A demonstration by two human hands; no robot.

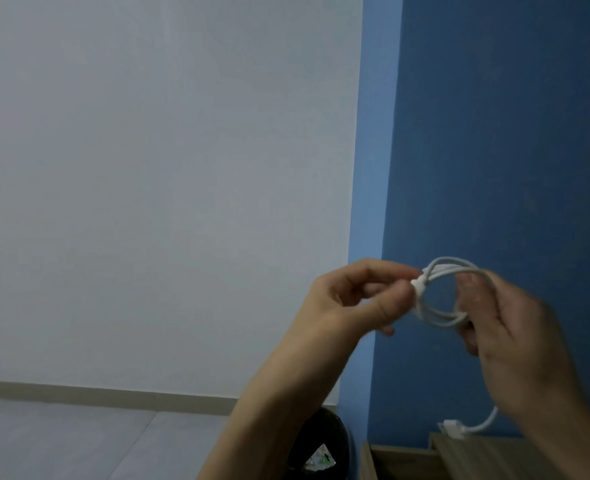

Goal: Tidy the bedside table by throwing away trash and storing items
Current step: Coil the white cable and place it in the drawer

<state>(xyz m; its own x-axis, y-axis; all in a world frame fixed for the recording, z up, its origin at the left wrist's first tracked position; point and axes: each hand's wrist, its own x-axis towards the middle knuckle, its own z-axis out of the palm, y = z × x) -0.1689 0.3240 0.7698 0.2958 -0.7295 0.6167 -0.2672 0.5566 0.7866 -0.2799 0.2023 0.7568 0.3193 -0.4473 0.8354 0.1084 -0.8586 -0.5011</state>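
White, smooth and rounded, the coiled cable (440, 294) hangs in several loops between my two hands, raised in front of the blue wall (511, 133). Left of the cable, my left hand (352, 296) has its grip pressed together, thumb and fingertips pinching the small blocky plug end at the coil's left edge. Below and left of the cable, a black bin (321, 441) sits on the floor, partly hidden by my left forearm; pale crumpled scraps lie inside, too small to make out. Right of the cable, my right hand (515, 337) holds the loops, its fingers curled through and around the coil. Below the cable, a tail drops behind my right wrist to a white connector (454, 429) resting on the wooden desk (477, 459), cut off by the frame.
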